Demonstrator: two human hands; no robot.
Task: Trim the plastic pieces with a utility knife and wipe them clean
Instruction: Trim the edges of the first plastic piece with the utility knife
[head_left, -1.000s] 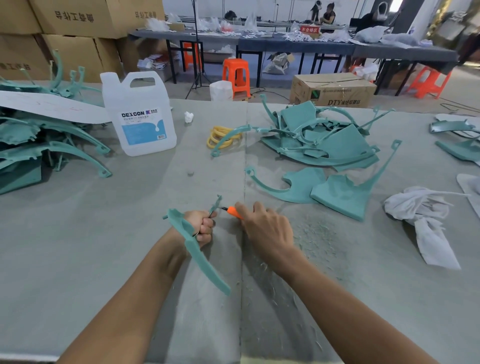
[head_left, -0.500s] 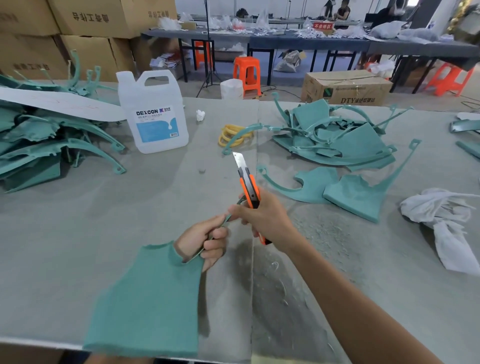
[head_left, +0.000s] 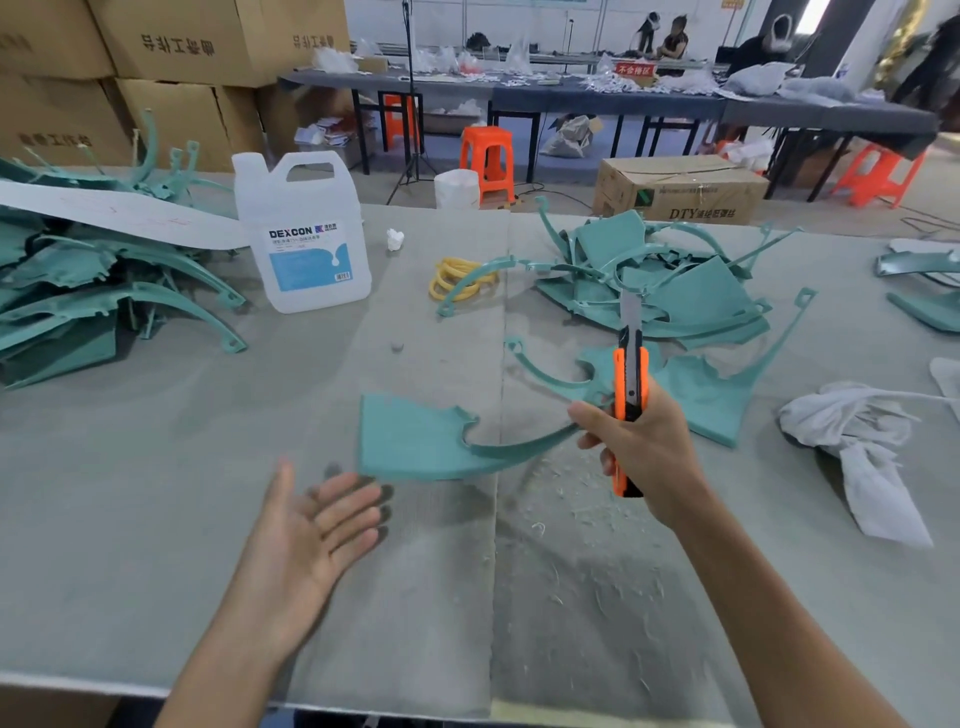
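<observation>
The right hand (head_left: 644, 457) grips the utility knife (head_left: 630, 374). The left hand (head_left: 304, 540) has its fingers (head_left: 353, 506) released. The plastic piece (head_left: 410, 441) lies just beyond them.

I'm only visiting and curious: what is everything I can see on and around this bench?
Table: one, grey, under everything.
Left heap: many pieces, teal, far left.
Right heap: many pieces, teal, back right.
Loose piece: one, teal, between the hands.
Jug: one, white, back left.
Bands: a bunch, yellow, back centre.
Rag: one, white, right.
Shavings: many, pale, near centre.
Stools: several, orange, floor behind.
Knife: one, orange, blade up.
Left hand: open, palm showing.
Right hand: grips knife.
</observation>
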